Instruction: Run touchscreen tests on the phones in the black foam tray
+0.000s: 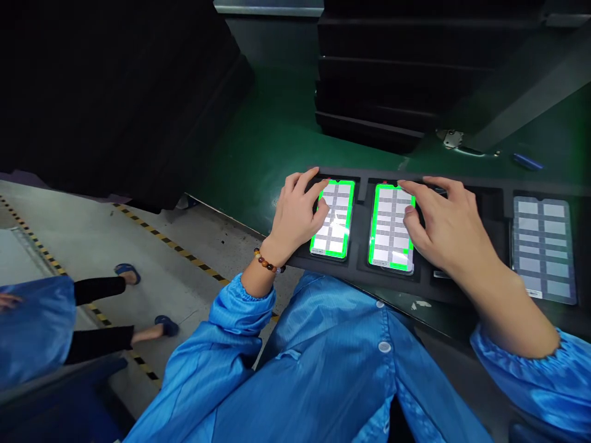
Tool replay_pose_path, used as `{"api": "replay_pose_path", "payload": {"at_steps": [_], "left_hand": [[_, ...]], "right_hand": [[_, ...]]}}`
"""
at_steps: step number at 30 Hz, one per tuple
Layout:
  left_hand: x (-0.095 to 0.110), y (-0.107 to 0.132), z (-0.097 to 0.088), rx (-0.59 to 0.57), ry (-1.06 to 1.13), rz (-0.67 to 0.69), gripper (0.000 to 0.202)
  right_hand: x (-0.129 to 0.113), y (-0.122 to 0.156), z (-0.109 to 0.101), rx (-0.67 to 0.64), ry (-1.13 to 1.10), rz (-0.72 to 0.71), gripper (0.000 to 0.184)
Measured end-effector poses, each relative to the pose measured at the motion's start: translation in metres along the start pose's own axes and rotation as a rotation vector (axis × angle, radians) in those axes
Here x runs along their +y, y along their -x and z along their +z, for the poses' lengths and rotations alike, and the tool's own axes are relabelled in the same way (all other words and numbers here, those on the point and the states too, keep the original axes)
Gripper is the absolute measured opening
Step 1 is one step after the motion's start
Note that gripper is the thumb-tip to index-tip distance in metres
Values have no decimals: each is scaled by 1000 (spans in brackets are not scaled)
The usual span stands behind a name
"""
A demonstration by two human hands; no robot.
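Two smartphones lie face up in slots of a long black foam tray (362, 234), their screens lit with white blocks and a bright green border. My left hand (298, 212) rests at the left phone (333, 231), fingers spread, the index finger over its upper left part. At the middle phone (390, 237), my right hand (446, 221) reaches in from the right, its index fingertip at the top edge and its thumb near the right side. The right hand's fingers are apart, and its palm and wrist hide part of the tray. Farther right lies a third, dimmer phone (543, 246).
The tray sits on a green tabletop (272, 147). Behind it stands a stack of black trays (369, 86), with another dark stack at the left. A blue pen-like object (527, 162) lies at the back right. A person in blue (37, 326) walks on the floor at left.
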State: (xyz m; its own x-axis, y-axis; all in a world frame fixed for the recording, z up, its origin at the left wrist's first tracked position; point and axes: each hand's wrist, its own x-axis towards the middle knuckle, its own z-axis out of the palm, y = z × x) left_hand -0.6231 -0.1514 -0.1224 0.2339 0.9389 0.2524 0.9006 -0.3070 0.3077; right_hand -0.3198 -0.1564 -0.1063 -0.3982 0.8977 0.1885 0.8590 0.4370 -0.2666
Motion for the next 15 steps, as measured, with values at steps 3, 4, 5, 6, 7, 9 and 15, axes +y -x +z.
{"api": "replay_pose_path", "payload": {"at_steps": [3,4,5,6,7,9,15], "left_hand": [[2,-3,-1,-50,-19,68,45],[3,-3,-2,-58,-18,84,45],[3,-4,-2,-61,-14,94,45],[3,-3,-2,-59,-6,103,44],[2,-2,-2,-55,5,111,44],[1,3,-3,-46,28,132,45],[0,32,-13,-21,90,234,41]], "right_hand": [[0,-2,3,-26,-30,-35,54],[1,-2,3,-32,-30,-38,54],[1,0,4,-34,-29,-41,54],[2,2,4,-34,-30,-48,54],[2,5,4,-30,-33,-58,53],[2,12,4,-16,-35,-83,51],[-9,43,1,22,-18,-179,47]]}}
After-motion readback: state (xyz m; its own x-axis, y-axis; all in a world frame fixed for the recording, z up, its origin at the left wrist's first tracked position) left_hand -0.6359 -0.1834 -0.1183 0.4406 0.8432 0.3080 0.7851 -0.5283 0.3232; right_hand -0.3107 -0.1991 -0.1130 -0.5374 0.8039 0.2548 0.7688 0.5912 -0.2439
